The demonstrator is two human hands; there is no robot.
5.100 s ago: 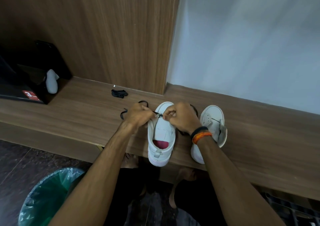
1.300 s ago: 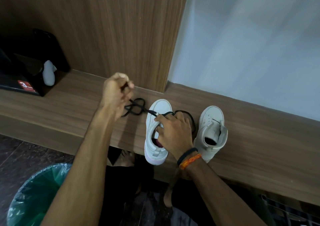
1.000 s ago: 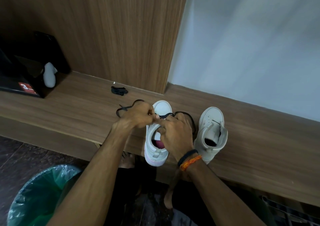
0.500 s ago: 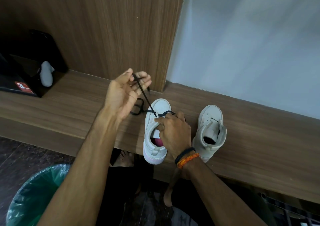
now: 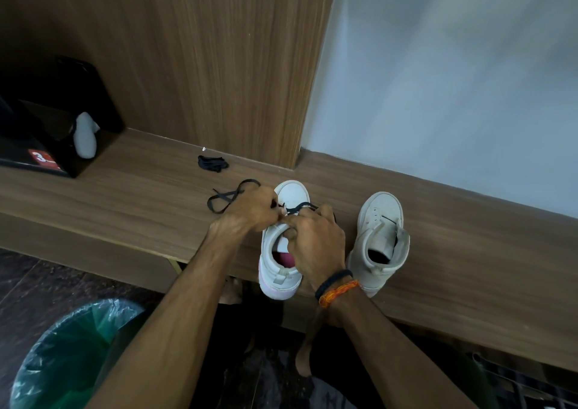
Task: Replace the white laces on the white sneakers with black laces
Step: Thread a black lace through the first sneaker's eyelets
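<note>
Because the eyelets near the toe are small and close together, I keep both hands crowded over the front of the near sneaker [image 5: 283, 252]. My left hand [image 5: 253, 210] has its fingers curled in, pinching the black lace [image 5: 295, 207] at the shoe's left edge, so the end can be steered toward a hole. My right hand [image 5: 316, 239] is curled over the tongue and upper, fingertips meeting the left at the lace; I judge it is there to pin the shoe and feed the crossing. Whether it actually pinches the lace I cannot tell, since the knuckles hide the tips.

The slack of the lace trails off left in a loose loop [image 5: 230, 196] on the tabletop [image 5: 134, 196], left lying free so it can run through without snagging. The sneaker lies toe away from me with its heel hanging just over the front edge, which puts the opening and eyelets under my eyes. Only the first crossing near the toe looks threaded, so this shoe is early in its relacing.

The second sneaker [image 5: 380, 239] waits just to the right, tongue flopped open, with no lace that I can see. A bundled spare black lace [image 5: 212, 163] sits further back by the wooden panel, probably kept for that shoe. Below left stands a bin with a green liner [image 5: 68, 355].
</note>
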